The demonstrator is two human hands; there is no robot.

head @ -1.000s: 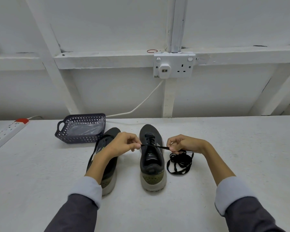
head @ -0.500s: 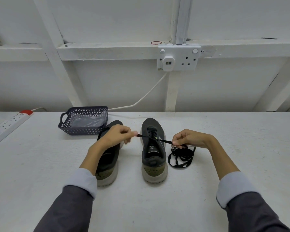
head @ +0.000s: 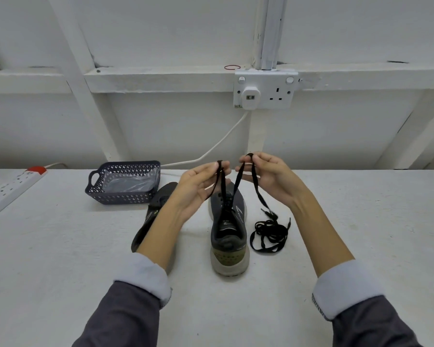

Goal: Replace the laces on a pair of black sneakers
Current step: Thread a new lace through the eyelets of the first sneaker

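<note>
Aloft, left hand (head: 198, 186), right hand (head: 271, 179) pinch lace (head: 237, 182).

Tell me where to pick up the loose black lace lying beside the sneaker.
Probably pinch the loose lace at the free tip poking out of its far right edge, coming from above on the right: it lies flat in tangled loops, and the sneaker crowds its left.

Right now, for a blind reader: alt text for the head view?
Left hand and right hand each pinch a raised strand of a flat black shoelace threaded through a black sneaker on a white table; a second black lace lies beside it.
</note>
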